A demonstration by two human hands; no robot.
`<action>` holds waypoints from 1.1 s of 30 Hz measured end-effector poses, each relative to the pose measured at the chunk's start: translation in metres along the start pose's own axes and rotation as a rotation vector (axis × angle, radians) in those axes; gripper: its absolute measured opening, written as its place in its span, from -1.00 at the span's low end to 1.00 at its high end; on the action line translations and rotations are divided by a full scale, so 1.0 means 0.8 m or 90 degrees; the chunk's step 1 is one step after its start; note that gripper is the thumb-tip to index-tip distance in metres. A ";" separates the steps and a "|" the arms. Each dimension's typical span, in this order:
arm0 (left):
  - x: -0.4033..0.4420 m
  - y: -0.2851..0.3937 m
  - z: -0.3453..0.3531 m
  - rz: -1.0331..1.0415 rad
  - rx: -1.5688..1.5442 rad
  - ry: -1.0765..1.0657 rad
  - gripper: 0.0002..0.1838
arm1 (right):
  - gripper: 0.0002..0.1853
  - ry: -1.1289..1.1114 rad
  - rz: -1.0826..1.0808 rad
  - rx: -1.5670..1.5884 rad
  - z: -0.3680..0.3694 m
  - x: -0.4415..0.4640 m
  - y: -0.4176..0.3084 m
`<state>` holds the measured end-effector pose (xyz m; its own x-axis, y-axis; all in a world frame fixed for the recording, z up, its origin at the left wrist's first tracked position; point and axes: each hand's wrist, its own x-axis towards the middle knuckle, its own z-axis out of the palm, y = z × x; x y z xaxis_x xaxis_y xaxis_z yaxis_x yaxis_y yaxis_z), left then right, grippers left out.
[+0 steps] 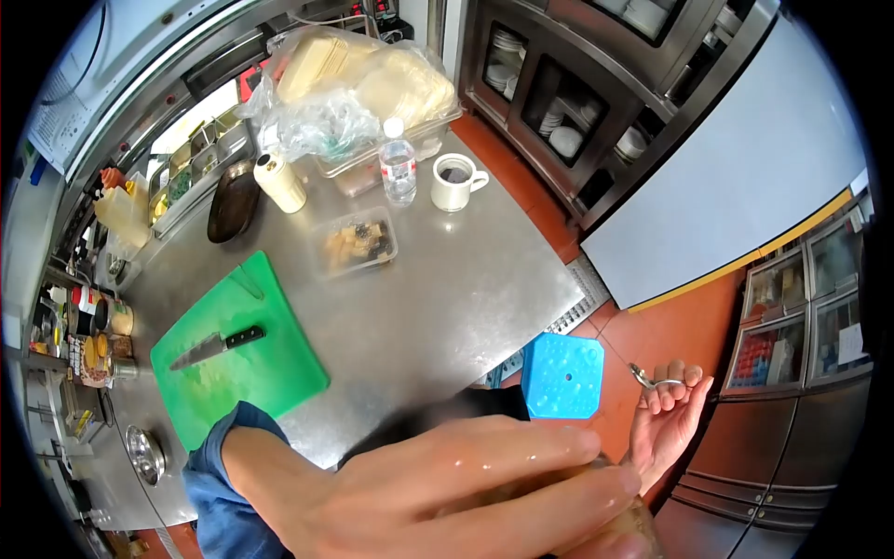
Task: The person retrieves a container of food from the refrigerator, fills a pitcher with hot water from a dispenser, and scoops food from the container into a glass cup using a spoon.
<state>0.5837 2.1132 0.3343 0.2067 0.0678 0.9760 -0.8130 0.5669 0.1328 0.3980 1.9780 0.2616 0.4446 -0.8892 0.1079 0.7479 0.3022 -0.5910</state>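
Note:
My left hand (447,494), wet and close to the camera, reaches from a blue sleeve across the lower middle. Its fingers are curled over a brownish, rounded thing (615,531) with a glossy surface, mostly covered by the hand, so its kind is unclear. Farther right, my right hand (666,415) is raised with its fingers bent around a small shiny metal tool (643,376). The tool has a curved end and its exact kind is hard to make out. On the steel table, a black-handled knife (216,347) lies on a green cutting board (289,368).
A clear tub of cut pieces (357,244), a water bottle (399,172), a white mug (455,184), a cream bottle (279,184) and a dark pan (234,200) stand on the table. Bagged goods (363,84) sit behind. A blue stool (563,375) stands on the floor.

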 end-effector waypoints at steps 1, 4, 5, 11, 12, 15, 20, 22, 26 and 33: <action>-0.001 0.001 -0.001 -0.001 -0.003 0.004 -0.79 | -0.74 -0.005 0.001 -0.004 -0.003 -0.001 -0.001; 0.008 -0.006 -0.019 0.006 -0.026 -0.084 -0.76 | -0.74 -0.019 0.003 -0.014 -0.008 -0.003 -0.004; 0.009 -0.009 -0.023 -0.004 -0.033 -0.103 -0.77 | -0.74 -0.020 0.003 -0.008 -0.006 -0.003 -0.003; -0.010 0.018 -0.039 -0.264 -0.046 -0.148 -0.78 | -0.74 -0.033 0.018 0.013 0.002 -0.006 0.000; -0.013 0.021 -0.042 -0.300 -0.055 -0.152 -0.78 | -0.73 -0.036 0.021 0.011 0.003 -0.006 0.001; -0.020 0.027 -0.051 -0.409 -0.092 -0.165 -0.76 | -0.72 -0.045 0.038 0.018 0.004 -0.006 0.007; -0.015 0.016 -0.081 -0.446 -0.149 -0.328 -0.64 | -0.70 -0.019 0.070 0.042 0.011 -0.005 0.020; -0.018 0.010 -0.090 -0.433 -0.228 -0.345 -0.59 | -0.69 -0.018 0.073 0.039 0.015 -0.004 0.026; -0.015 0.015 -0.093 -0.454 -0.276 -0.372 -0.52 | -0.68 -0.010 0.081 0.032 0.025 -0.003 0.034; -0.014 0.028 -0.085 -0.463 -0.230 -0.339 -0.57 | -0.65 -0.043 0.093 0.031 0.027 0.000 0.035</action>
<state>0.6005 2.1810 0.3143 0.2467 -0.7289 0.6387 -0.3491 0.5480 0.7602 0.4293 1.9938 0.2625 0.5818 -0.8096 0.0786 0.6949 0.4445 -0.5652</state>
